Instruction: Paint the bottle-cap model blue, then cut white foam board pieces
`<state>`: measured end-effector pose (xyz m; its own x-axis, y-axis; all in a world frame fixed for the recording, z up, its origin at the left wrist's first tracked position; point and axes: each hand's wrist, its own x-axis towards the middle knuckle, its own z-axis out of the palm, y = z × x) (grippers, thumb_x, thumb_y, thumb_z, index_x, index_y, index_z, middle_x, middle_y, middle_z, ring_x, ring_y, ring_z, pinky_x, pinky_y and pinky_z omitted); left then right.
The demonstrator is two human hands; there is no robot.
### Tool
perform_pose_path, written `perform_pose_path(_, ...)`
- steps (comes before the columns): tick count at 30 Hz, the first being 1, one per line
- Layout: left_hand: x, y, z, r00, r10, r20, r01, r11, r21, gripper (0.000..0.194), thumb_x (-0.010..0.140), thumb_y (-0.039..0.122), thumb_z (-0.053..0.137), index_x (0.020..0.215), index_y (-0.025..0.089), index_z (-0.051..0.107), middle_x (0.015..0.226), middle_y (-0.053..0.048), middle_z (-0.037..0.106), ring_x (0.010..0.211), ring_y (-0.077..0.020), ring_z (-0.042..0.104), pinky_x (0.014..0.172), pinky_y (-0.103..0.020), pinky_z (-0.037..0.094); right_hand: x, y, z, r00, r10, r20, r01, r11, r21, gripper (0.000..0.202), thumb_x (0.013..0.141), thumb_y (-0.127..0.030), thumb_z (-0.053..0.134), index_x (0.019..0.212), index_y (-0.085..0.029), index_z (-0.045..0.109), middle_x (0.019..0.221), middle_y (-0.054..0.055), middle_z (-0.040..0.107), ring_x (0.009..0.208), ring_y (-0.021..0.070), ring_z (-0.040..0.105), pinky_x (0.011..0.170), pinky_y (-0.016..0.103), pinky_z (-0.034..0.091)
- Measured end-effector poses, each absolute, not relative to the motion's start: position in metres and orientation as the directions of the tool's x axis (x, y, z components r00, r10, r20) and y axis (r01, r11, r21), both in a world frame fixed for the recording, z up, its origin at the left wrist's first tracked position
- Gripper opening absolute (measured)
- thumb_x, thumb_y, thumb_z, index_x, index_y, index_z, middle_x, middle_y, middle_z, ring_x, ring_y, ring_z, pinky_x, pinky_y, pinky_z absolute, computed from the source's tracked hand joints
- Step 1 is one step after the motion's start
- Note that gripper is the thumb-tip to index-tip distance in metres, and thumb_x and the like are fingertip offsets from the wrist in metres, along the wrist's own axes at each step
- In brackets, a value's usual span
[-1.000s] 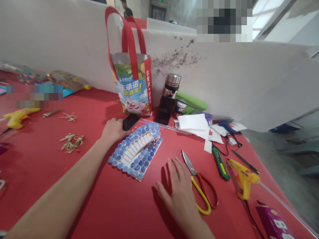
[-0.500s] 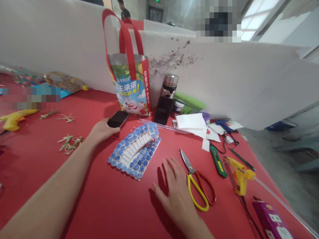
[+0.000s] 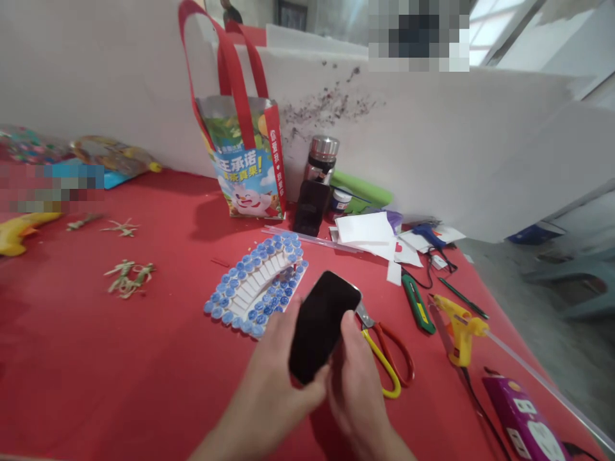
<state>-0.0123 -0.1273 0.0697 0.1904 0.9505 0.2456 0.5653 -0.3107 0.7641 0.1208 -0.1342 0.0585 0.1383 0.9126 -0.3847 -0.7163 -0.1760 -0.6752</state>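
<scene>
Above the red tabletop, a smartphone with a dark screen is held tilted between both hands. My left hand grips its left and lower edge. My right hand wraps its right side, thumb on the edge. Just behind the phone lies a small model covered in blue and white round pieces, with a curved row of white steps. Scissors with one red and one yellow handle lie to the right, their blades partly hidden by the phone and right hand.
A green utility knife, a yellow glue gun and a purple box lie at right. At the back stand a printed bag, a second phone and a flask. Twisted straw pieces lie at left.
My left hand has lifted the phone from beside the bag and brought it right and nearer. My right hand has closed on it too. The view has shifted slightly.
</scene>
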Motion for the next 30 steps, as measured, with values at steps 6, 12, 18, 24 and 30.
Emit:
perform_pose_path(6,-0.078,-0.059,0.086,0.282,0.882,0.376,0.647,-0.465,0.604,0.026,0.101,0.038,0.056,0.113,0.03,0.078,0.109,-0.003,0.082,0.097,-0.0241,0.078,0.088,-0.037,0.064,0.155,-0.135,0.06,-0.04,0.802,-0.596,-0.792,-0.389,-0.471,0.058,0.096,-0.059,0.068,0.132,-0.014,0.073,0.12,0.017,0.079,0.11,0.0337,0.077,0.104,0.054,0.058)
perform_pose_path(12,-0.175,0.073,0.047,0.38,0.915,0.138,0.857,-0.404,0.32,0.03,0.088,0.031,0.052,0.104,0.018,0.074,0.119,-0.015,0.077,0.111,-0.0333,0.07,0.105,-0.049,0.053,0.177,-0.132,0.061,-0.114,0.807,-0.579,-0.757,-0.448,-0.476,0.053,0.101,-0.06,0.059,0.126,-0.015,0.073,0.116,0.017,0.08,0.104,0.0318,0.078,0.099,0.053,0.06)
perform_pose_path(18,-0.173,0.093,0.02,0.328,0.94,0.096,0.917,-0.341,0.205,0.022,0.089,0.031,0.047,0.082,0.018,0.064,0.094,-0.02,0.072,0.091,-0.0337,0.065,0.095,-0.052,0.051,0.171,-0.11,0.057,-0.051,0.791,-0.61,-0.718,-0.454,-0.528,0.046,0.099,-0.052,0.065,0.126,-0.016,0.072,0.116,0.014,0.08,0.105,0.0313,0.079,0.102,0.052,0.059)
perform_pose_path(24,-0.165,0.051,0.036,0.055,0.986,0.156,0.893,-0.118,0.433,0.03,0.095,0.039,0.043,0.107,0.021,0.063,0.094,-0.012,0.075,0.085,-0.0284,0.071,0.079,-0.04,0.054,0.157,-0.088,0.047,-0.092,0.796,-0.598,-0.663,-0.497,-0.56,0.04,0.098,-0.052,0.067,0.116,-0.016,0.075,0.102,0.013,0.081,0.105,0.0305,0.078,0.098,0.051,0.061)
perform_pose_path(30,-0.145,-0.016,0.033,-0.449,0.863,0.232,0.526,0.045,0.849,0.026,0.09,0.04,0.057,0.105,0.025,0.072,0.086,-0.006,0.075,0.082,-0.0269,0.073,0.082,-0.043,0.06,0.137,-0.071,0.044,-0.147,0.797,-0.586,-0.647,-0.526,-0.552,0.047,0.1,-0.052,0.064,0.123,-0.012,0.071,0.109,0.014,0.081,0.102,0.0276,0.078,0.101,0.046,0.058)
